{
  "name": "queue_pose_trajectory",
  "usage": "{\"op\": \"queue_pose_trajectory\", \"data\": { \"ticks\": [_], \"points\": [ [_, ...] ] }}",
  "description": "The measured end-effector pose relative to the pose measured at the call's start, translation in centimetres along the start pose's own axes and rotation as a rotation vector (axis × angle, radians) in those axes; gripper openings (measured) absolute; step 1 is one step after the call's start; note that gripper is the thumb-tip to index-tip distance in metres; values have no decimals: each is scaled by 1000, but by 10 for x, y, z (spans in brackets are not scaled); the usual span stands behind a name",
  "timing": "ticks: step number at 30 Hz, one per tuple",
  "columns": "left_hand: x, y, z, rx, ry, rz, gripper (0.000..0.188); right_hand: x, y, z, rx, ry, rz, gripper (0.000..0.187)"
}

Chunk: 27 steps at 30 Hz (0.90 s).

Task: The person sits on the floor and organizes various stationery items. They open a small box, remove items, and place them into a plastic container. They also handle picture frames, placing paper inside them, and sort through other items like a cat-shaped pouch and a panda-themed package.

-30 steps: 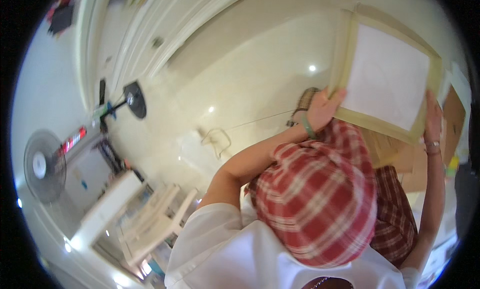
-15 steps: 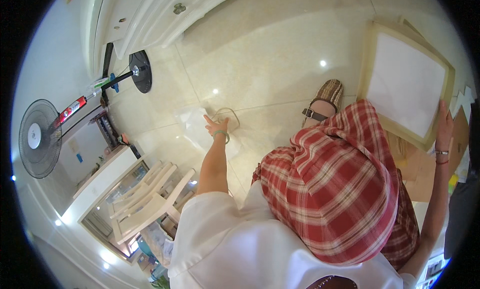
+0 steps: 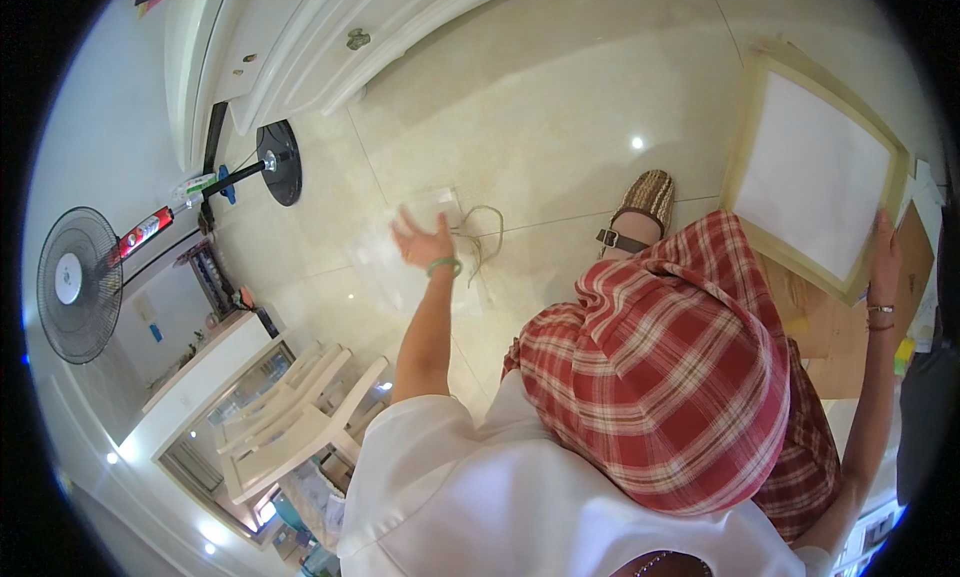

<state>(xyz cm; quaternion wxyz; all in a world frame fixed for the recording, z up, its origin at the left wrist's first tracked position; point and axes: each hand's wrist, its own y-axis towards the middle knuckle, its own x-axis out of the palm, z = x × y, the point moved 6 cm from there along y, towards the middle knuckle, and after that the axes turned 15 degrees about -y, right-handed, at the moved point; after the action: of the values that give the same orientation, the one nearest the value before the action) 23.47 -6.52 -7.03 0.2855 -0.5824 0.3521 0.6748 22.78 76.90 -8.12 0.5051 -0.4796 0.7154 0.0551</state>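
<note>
My left hand, wearing a green bangle, reaches out over the floor with its fingers spread and slightly blurred. Beneath and around it lies a clear plastic bag or sheet; I cannot tell whether hand and plastic touch. Beside that, a thin loop of cord curls on the tiles. At the far right, my right hand grips the edge of a framed white panel with a tan border. The panel leans on brown cardboard.
A standing fan with a round black base is at the left. White cabinets run along the far side. Pale chairs stand at the lower left. My shoe is between the plastic and the panel.
The fingers of my left hand have spread apart. Under it, the plastic has shifted and lies flatter, and the cord loop has moved slightly right. My right hand keeps hold of the panel.
</note>
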Motion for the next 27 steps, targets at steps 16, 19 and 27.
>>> {"op": "queue_pose_trajectory", "data": {
  "ticks": [16,19,27],
  "points": [
    [40,13,-111,-234,-84,-441,86,1,-4,-15,-252,-519,-18,38],
    [16,44,18,65,-456,-150,62,3,-22,-66,-282,-84,111,33],
    [-105,-77,507,1074,-1030,-837,48,-23,-67,-185,-426,-231,81,28]
  ]
}}
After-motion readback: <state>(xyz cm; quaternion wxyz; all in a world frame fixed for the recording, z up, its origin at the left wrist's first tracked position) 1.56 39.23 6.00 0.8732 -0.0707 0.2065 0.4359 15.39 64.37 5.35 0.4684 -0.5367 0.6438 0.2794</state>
